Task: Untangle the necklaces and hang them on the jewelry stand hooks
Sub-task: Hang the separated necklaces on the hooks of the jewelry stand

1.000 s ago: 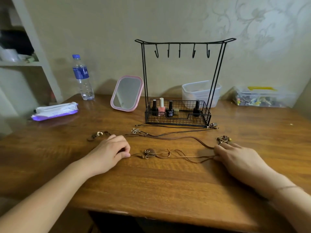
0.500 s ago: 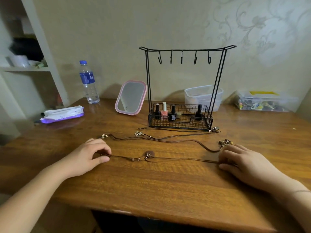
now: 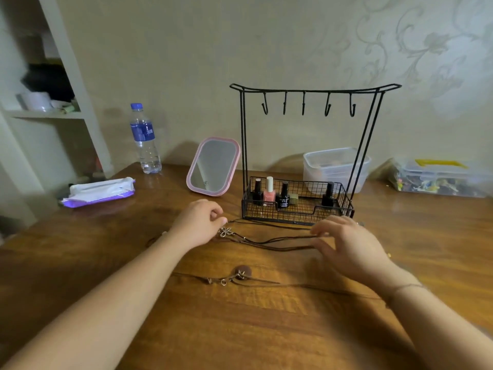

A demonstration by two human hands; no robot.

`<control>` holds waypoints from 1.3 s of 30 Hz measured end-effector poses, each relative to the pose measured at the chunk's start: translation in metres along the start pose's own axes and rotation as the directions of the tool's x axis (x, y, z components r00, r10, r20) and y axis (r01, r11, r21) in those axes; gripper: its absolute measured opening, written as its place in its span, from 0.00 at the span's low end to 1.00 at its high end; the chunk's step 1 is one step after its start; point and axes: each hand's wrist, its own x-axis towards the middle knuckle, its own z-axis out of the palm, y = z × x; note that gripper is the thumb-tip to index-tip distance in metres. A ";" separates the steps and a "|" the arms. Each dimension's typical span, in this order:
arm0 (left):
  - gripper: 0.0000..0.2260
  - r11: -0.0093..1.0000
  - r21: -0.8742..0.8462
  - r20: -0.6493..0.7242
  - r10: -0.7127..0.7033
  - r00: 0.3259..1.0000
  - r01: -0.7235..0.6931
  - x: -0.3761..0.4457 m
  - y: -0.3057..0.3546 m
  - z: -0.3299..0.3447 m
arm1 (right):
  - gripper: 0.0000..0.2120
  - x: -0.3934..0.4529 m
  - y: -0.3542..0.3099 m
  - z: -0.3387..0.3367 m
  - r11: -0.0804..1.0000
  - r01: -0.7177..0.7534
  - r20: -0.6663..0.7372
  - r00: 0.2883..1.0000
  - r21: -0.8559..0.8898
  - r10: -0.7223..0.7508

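I was at the untangling step, working the far bunch of cords point(image 3: 277, 243) that lay on the wooden table point(image 3: 266, 329) just in front of the jewelry stand point(image 3: 314, 89). My left hand point(image 3: 198, 224) was curled, thumb and forefinger narrowed to a pinch at the cord end beside the silver flower pendant point(image 3: 225, 232); whether the cord was truly nipped between them I could not tell. My right hand point(image 3: 346, 247) was spread, fingers loosely apart over the other end of those cords, touching or just above them (the blur hid which).

Nearer me, apart from the bunch, lay a necklace with a round brown pendant point(image 3: 242, 271), its cord stretched flat toward my right wrist; it looked already freed.

Counting: five hooks point(image 3: 303, 104) on the top bar, all bare, so nothing was hung yet. In the stand's wire basket stood four nail polish bottles point(image 3: 269, 192), three dark and one pink, plus one small greenish block. One water bottle point(image 3: 145, 138), one pink mirror point(image 3: 213, 166), one wipes pack point(image 3: 100, 192), two clear boxes point(image 3: 336, 166) at the back. The far bunch showed several strands, at least two necklaces I judged, though I could not separate them.

Next called for drawing the flower-pendant cord sideways out of the others, slowly, then lifting a loop to a hook.
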 end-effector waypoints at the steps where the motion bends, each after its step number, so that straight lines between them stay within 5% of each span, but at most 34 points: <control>1: 0.12 1.000 0.015 0.012 -0.028 1.000 0.027 0.009 0.005 0.009 | 0.08 0.003 -0.007 0.004 1.000 0.008 -0.019 1.000 0.010 -0.007; 7: 0.02 0.993 0.106 -0.002 -0.048 0.999 0.047 0.028 0.019 0.031 | 0.07 0.001 -0.017 0.018 0.996 0.088 -0.106 0.991 0.022 -0.085; 11: 0.02 0.990 0.126 0.041 0.054 0.998 -0.059 0.020 0.032 0.022 | 0.06 -0.002 -0.021 0.016 0.993 0.077 -0.108 0.992 0.094 -0.067; 19: 0.03 0.921 -0.113 0.002 0.375 0.927 -0.373 0.017 0.103 -0.037 | 0.18 0.068 -0.058 -0.027 0.833 -0.040 -0.168 0.973 0.552 0.158; 23: 0.03 0.926 -0.106 -0.078 0.356 0.931 -0.363 0.037 0.123 -0.055 | 0.08 0.107 -0.058 -0.050 0.755 -0.052 -0.143 0.971 0.654 0.191; 28: 0.04 0.923 -0.243 -0.054 0.295 0.954 -0.299 0.059 0.138 -0.082 | 0.06 0.134 -0.054 -0.086 0.838 -0.068 -0.051 0.992 0.542 0.114; 33: 0.08 0.781 -0.592 -0.109 0.170 0.979 -0.201 0.068 0.144 -0.103 | 0.07 0.158 -0.055 -0.107 0.904 -0.073 -0.089 0.989 0.422 0.122; 39: 0.07 0.673 -0.729 -0.125 0.051 0.991 -0.126 0.079 0.144 -0.121 | 0.09 0.171 -0.070 -0.106 0.856 -0.093 -0.137 0.973 0.509 0.187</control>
